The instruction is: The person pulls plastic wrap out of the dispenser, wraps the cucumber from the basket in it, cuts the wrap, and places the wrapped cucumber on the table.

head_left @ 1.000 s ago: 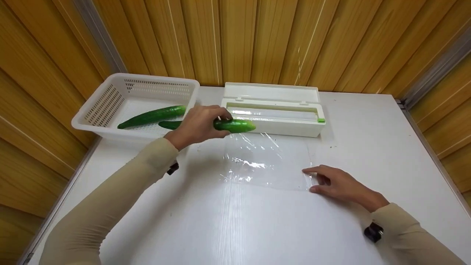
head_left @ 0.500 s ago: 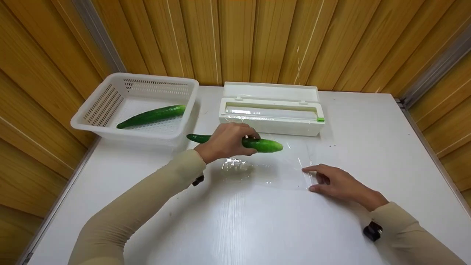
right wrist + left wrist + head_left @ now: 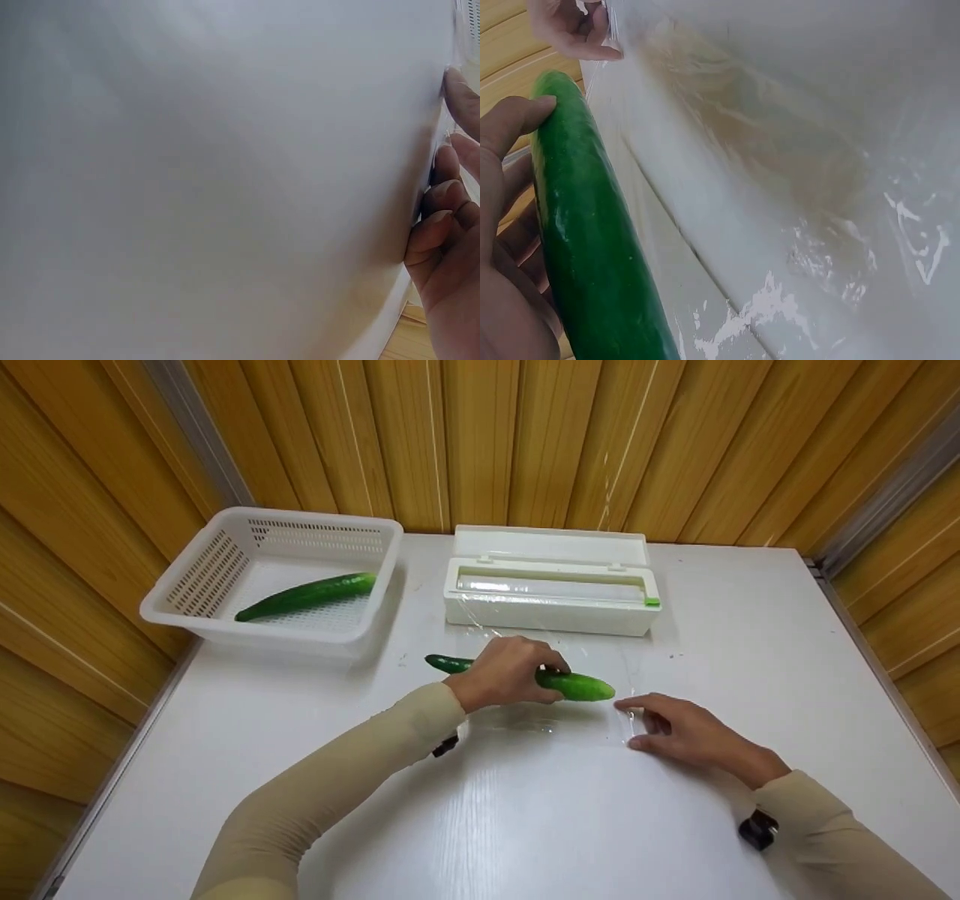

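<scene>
My left hand (image 3: 506,675) grips a green cucumber (image 3: 577,685) from above, thumb on the near side and fingers round the far side. The cucumber lies roughly crosswise, its pale end pointing right, above a sheet of clear plastic wrap (image 3: 536,727) spread on the table. In the left wrist view, the cucumber (image 3: 600,225) stands apart from the shiny wrap (image 3: 810,262). At the sheet's right edge, my right hand (image 3: 682,731) touches the wrap with index finger and thumb spread apart. The wrap runs back to a white dispenser box (image 3: 551,618) with its lid raised.
A white perforated basket (image 3: 274,634) stands at the back left, with another cucumber (image 3: 304,596) inside. A green piece (image 3: 652,601) sits at the dispenser's right end. The white table (image 3: 525,825) reaches wood-panelled walls (image 3: 480,442) at the back and sides.
My left hand has carried the cucumber away from beside the basket, rightward and nearer, lowering it over the wrap. My right hand has stayed at the sheet's right edge.
</scene>
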Demonstrator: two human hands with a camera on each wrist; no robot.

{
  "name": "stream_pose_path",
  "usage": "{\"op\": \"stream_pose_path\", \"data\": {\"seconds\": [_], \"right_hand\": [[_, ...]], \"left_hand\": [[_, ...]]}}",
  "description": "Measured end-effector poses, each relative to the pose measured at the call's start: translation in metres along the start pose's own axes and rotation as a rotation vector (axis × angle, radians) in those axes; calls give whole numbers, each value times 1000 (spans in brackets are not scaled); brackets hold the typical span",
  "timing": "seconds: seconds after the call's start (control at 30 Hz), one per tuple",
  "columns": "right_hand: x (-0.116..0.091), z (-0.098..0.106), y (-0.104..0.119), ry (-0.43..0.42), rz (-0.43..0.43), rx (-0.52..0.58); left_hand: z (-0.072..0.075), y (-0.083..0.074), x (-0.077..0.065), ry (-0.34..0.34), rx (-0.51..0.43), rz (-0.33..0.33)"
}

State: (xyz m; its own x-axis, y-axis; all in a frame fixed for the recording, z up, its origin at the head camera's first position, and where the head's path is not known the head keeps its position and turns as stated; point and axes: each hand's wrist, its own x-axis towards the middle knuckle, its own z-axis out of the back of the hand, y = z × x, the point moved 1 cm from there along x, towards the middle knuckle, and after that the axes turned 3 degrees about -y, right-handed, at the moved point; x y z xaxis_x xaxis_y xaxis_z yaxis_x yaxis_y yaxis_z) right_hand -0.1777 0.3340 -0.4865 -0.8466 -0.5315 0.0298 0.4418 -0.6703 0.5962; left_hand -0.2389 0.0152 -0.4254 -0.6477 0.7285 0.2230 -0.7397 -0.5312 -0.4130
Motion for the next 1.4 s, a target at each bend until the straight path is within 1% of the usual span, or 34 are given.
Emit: {"op": "stream_pose_path", "data": {"seconds": [0.37, 0.53, 0.67, 0.87, 1.1, 1.3, 1.4], "right_hand": [[-1, 0, -2, -16, -18, 4], [-2, -1, -3, -29, -10, 10], [-2, -1, -4, -32, 7, 15], [-2, 0, -2, -41, 38, 17], [-1, 0, -2, -49, 30, 19], [-2, -1, -3, -46, -13, 22], [-2, -3, -3, -51, -7, 24]], "left_hand": [[-20, -7, 7, 27, 10, 17], [-32, -8, 9, 44, -11, 17], [-38, -8, 11, 54, -26, 16], [-45, -7, 13, 56, -28, 10], [-50, -5, 13, 47, -15, 32], [-51, -4, 14, 49, -20, 36], [-52, -3, 14, 47, -23, 39]]}}
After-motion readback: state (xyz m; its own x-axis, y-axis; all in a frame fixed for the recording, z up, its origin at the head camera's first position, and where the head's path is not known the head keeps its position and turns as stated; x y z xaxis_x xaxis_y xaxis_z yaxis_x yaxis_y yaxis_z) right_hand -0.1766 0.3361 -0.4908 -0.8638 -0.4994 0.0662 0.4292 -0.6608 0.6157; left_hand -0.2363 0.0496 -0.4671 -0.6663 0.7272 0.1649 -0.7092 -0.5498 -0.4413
